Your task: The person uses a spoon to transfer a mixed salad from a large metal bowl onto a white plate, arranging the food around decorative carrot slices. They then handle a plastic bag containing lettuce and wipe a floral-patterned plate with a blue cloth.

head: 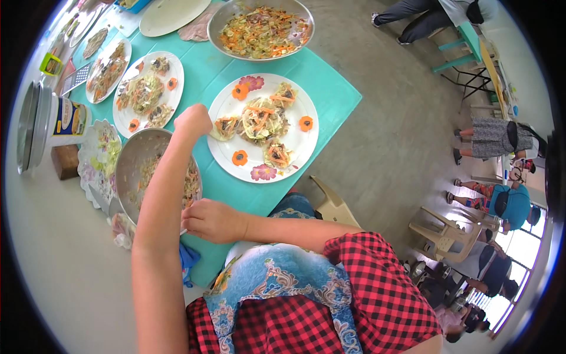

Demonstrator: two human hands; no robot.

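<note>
My left hand [193,120] is closed above the left rim of a round floral plate [296,146]; its fingertips are hidden. A central mound of shredded vegetables, smaller topped portions and flower-shaped carrot slices [240,158] are arranged on that plate. Curled over the near right rim of a steel mixing bowl [131,155], my right hand [214,221] appears to grip it. Chopped vegetable mix [190,181] lies inside, partly covered by my left forearm. Farther left, a second white plate [175,98] bears a similar arrangement.
A larger steel bowl [305,37] of shredded vegetables stands at the turquoise table's [331,88] far edge. Left are a third plate [93,95], a metal grater [76,79], a labelled tub [70,115] and a knife [99,200]. Plastic chairs [334,205] and several people are rightward.
</note>
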